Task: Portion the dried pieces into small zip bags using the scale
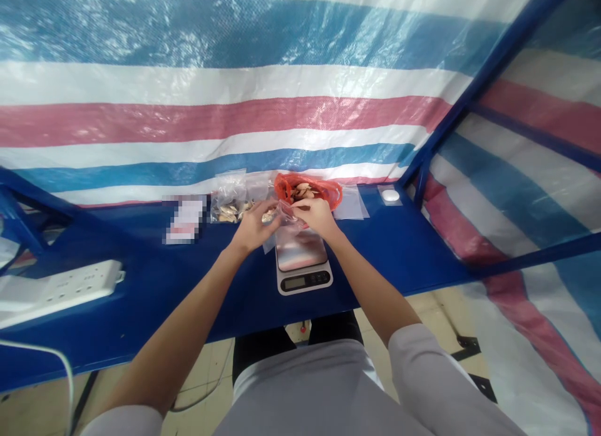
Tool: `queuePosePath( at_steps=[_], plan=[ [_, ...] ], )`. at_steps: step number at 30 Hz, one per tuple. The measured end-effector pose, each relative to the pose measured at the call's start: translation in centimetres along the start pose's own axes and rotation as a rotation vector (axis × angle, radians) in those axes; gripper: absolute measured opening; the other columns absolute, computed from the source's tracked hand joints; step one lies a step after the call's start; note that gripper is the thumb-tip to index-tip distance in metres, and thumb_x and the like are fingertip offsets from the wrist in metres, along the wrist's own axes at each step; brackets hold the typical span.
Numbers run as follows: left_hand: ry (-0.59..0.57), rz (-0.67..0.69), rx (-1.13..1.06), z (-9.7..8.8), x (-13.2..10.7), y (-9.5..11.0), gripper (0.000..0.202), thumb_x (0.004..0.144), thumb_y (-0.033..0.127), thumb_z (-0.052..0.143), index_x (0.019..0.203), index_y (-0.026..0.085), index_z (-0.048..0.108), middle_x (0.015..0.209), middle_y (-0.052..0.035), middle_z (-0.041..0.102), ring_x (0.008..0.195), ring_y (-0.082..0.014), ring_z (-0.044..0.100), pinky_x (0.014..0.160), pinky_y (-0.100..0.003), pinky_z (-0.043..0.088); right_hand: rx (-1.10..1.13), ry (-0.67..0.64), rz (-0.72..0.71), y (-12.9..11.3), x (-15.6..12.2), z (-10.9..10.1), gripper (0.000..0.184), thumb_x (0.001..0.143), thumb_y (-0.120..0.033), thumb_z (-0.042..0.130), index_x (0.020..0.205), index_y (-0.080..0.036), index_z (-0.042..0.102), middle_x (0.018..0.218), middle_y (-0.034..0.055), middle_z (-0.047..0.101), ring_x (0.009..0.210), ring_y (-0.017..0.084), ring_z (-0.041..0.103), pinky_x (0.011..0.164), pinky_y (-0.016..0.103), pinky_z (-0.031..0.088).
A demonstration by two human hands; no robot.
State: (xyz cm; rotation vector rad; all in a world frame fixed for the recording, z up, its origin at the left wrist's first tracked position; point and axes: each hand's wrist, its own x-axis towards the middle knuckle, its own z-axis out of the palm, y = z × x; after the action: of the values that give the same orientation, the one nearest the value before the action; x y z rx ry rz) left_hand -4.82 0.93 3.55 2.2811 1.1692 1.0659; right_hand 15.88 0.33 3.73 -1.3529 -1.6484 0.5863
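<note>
Above a digital kitchen scale (303, 279), my left hand (253, 226) and my right hand (317, 214) pinch opposite sides of a small transparent plastic bag (287, 212). A pale piece of something (268, 216) lies by my left fingertips, though its contents are hard to make out. The steel scale platform (300, 249) sits below my hands, with nothing visible on it. Behind them stands a red plastic bag (307, 191) holding pale, flaky pieces. A transparent zip bag (228, 206) of similar pieces lies to the left.
Transparent flat bags (348, 203) lie right of the red bag, and a small white round device (389, 196) sits farther right. A blurred label (185, 218) lies on the blue table (141, 298), with a white power strip (61, 292) at its left end. Striped tarpaulin walls surround it.
</note>
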Motion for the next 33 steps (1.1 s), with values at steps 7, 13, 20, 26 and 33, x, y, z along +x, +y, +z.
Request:
queuePosePath(
  at_steps=[7, 13, 20, 26, 33],
  plan=[
    [-0.094, 0.038, -0.035, 2.8, -1.2, -0.7, 0.125, 0.072, 0.067, 0.08, 0.165, 0.016, 0.013, 0.168, -0.0238, 0.028, 0.156, -0.039, 0.028, 0.125, -0.053, 0.031, 0.009, -0.034, 0.017, -0.6, 0.1, 0.2, 0.01, 0.082, -0.022, 0.076, 0.082, -0.026, 0.085, 0.077, 0.0004, 0.078, 0.079, 0.02, 0.073, 0.08, 0.031, 0.058],
    [0.012, -0.022, 0.011, 4.5, -0.9, -0.7, 0.127, 0.067, 0.058, 0.087, 0.164, 0.016, 0.016, 0.164, -0.0254, 0.033, 0.151, -0.0442, 0.035, 0.121, -0.058, 0.036, -0.011, -0.034, -0.012, -0.8, 0.0, 0.0, 0.012, 0.082, -0.02, 0.075, 0.082, -0.027, 0.085, 0.08, -0.0003, 0.079, 0.083, 0.021, 0.073, 0.083, 0.033, 0.058],
    [0.133, -0.037, -0.062, 4.0, -0.8, -0.3, 0.074, 0.081, 0.051, 0.073, 0.144, 0.017, 0.052, 0.131, -0.0164, 0.066, 0.125, -0.0331, 0.063, 0.111, -0.05, 0.049, -0.007, -0.048, 0.003, -0.2, 0.1, -1.0, 0.01, 0.081, -0.024, 0.076, 0.086, -0.028, 0.084, 0.086, -0.0004, 0.079, 0.089, 0.022, 0.075, 0.088, 0.034, 0.059],
    [0.093, -0.039, -0.073, 3.8, -0.4, -0.3, 0.07, 0.077, 0.049, 0.076, 0.137, 0.018, 0.059, 0.125, -0.0155, 0.068, 0.119, -0.0321, 0.065, 0.107, -0.048, 0.05, -0.03, -0.013, -0.091, -1.3, 0.1, -2.0, 0.014, 0.088, -0.026, 0.072, 0.095, -0.029, 0.083, 0.102, 0.0001, 0.08, 0.094, 0.022, 0.076, 0.092, 0.036, 0.059],
    [0.078, -0.009, -0.042, 4.2, -0.2, -0.5, 0.077, 0.074, 0.046, 0.08, 0.14, 0.018, 0.055, 0.129, -0.0169, 0.067, 0.126, -0.0362, 0.062, 0.109, -0.05, 0.049, -0.182, -0.187, -0.227, -2.5, -0.3, -1.3, 0.011, 0.087, -0.03, 0.075, 0.082, -0.022, 0.082, 0.074, 0.0016, 0.074, 0.076, 0.018, 0.067, 0.079, 0.031, 0.052]
  ],
)
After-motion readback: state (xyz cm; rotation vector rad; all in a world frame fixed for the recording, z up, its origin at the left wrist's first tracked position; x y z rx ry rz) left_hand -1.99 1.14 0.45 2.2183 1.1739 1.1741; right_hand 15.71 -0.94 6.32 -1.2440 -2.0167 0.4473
